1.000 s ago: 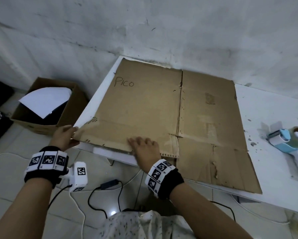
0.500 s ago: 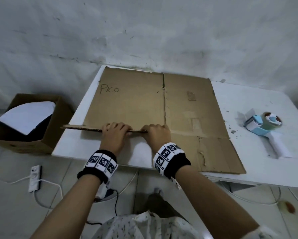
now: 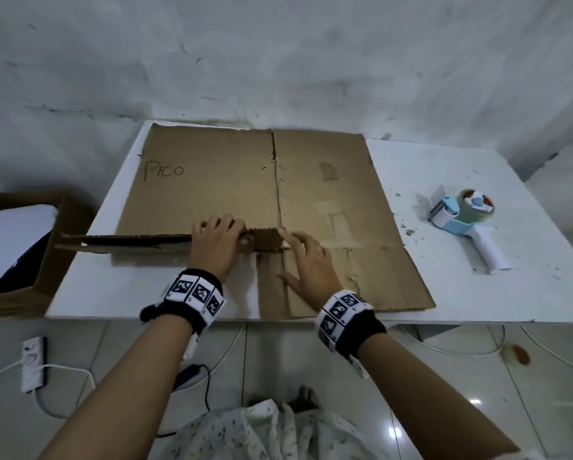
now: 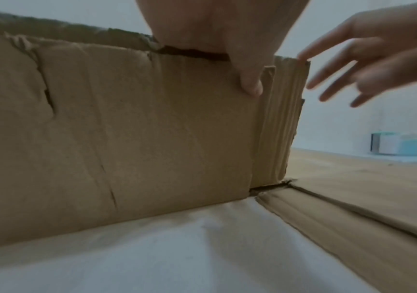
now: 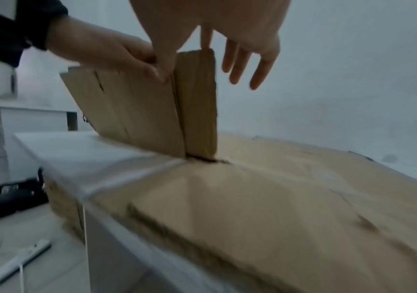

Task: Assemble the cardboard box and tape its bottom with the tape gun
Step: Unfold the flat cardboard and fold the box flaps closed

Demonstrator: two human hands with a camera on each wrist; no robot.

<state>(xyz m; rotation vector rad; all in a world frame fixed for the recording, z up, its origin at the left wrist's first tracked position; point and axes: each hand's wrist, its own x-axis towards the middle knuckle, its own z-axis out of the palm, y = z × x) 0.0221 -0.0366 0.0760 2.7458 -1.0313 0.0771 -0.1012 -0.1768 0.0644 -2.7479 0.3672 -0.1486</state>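
Head view: two hands, left hand (image 3: 216, 242) gripping one cardboard box (image 3: 212, 180) flap; one tape gun (image 3: 464, 220)

two boxes (image 3: 212, 180), one tape gun (image 3: 467, 224)

Your raised flap (image 3: 126, 239) stands upright across the left half of the bench (image 3: 461, 180), a wall between near edge and far side. Left hand (image 3: 213, 242) pinches its top edge; right hand (image 3: 306, 260), fingers spread, sits at its right end. Flat cardboard (image 3: 338, 200) lies low. Bare bench lies between the cardboard and the tape gun (image 3: 464, 224).
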